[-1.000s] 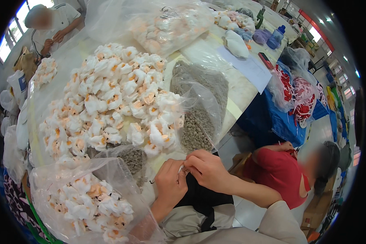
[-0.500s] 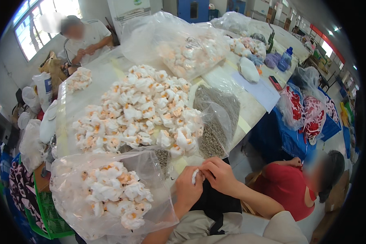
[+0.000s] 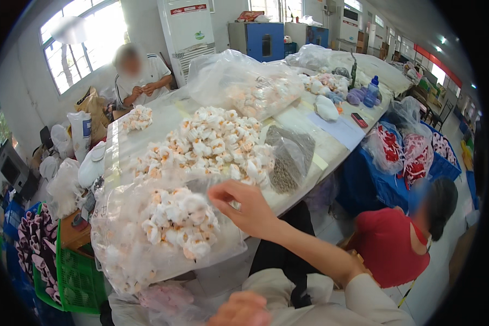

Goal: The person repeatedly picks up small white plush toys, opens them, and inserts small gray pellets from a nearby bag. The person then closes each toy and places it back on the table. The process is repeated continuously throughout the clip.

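My right hand (image 3: 247,206) reaches over the right side of a clear plastic bag (image 3: 114,233). Its fingers are bent, with a gap between them and the thumb, and nothing shows in its grip. Inside the bag lie small white-and-orange stuffed plush pieces (image 3: 171,220); one beside my fingertips is blurred. Low at the picture's bottom edge is my left hand (image 3: 242,311), smeared by motion, its fingers unclear. Beyond the bag, a large heap of similar plush pieces (image 3: 212,138) covers the table (image 3: 119,146).
Right of the heap lies a clear bag of grey-brown pellets (image 3: 288,157). A larger filled bag (image 3: 244,81) sits behind. A person in red (image 3: 388,247) sits at right; another in white (image 3: 146,81) works far left. A green crate (image 3: 81,282) stands lower left.
My hands have parted from around a small white piece. The right moved left over the bag; the left dropped to the bottom edge. The view has tilted up, and the white piece no longer shows in my hands.
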`<state>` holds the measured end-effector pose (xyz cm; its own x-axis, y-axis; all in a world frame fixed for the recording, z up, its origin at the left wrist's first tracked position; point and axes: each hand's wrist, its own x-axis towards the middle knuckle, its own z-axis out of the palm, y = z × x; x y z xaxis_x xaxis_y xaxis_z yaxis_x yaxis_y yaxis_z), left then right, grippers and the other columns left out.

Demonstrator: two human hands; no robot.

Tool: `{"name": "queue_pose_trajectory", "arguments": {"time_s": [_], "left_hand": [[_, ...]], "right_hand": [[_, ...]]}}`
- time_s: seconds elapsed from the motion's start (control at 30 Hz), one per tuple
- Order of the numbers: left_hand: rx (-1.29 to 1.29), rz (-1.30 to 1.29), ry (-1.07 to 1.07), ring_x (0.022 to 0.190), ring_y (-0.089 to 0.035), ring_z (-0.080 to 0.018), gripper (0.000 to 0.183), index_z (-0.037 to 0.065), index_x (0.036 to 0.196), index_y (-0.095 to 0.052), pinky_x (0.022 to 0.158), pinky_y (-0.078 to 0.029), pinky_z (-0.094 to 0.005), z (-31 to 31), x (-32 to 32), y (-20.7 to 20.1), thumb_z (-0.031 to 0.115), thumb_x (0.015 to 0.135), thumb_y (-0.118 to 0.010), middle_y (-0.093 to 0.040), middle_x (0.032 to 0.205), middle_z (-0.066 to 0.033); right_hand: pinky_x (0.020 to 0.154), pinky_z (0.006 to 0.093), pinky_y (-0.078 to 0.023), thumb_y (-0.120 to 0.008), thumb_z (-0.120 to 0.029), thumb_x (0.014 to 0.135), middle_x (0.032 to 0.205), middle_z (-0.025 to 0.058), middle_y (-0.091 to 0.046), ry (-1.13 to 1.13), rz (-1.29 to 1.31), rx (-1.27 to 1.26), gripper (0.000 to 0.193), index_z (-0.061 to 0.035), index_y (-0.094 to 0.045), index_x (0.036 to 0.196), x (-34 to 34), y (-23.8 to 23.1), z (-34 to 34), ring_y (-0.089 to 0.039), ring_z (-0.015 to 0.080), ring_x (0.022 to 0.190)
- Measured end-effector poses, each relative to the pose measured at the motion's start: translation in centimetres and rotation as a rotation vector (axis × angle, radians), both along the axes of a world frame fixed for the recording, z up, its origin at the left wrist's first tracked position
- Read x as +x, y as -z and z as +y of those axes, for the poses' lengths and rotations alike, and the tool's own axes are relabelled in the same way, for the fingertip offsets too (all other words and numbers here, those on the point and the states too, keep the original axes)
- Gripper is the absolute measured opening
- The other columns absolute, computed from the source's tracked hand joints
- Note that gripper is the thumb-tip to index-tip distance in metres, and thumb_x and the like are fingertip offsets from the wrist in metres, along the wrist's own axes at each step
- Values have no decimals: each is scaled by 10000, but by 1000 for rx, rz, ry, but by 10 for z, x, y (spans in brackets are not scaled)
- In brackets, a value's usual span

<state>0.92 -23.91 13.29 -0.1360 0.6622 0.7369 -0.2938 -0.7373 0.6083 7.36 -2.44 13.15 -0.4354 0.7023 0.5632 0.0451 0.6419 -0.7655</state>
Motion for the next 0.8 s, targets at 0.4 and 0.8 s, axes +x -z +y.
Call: {"name": "queue_pose_trajectory", "arguments": {"time_s": [0.4,0.8], "left_hand": [[213,-313,45,1347,-531,-199,644,221,1680,-41,1156,-241,-623,-67,1,-65,414,1134,-322,-668,1365,108],[79,-255,-53,1320,-537,-194,637,260,1681,-59,1131,-225,-642,-11,-8,-51,342,1124,-358,-656,1387,118]], "right_hand": [[822,453,-541,-672,-284,941,905,150,-738,400,-557,76,261,-35,-749,954,1,49,121,-706,287,906],[890,486,-443,-683,-283,881,928,100,-729,598,-915,343,198,-90,-728,894,-21,121,160,-673,295,963]]}}
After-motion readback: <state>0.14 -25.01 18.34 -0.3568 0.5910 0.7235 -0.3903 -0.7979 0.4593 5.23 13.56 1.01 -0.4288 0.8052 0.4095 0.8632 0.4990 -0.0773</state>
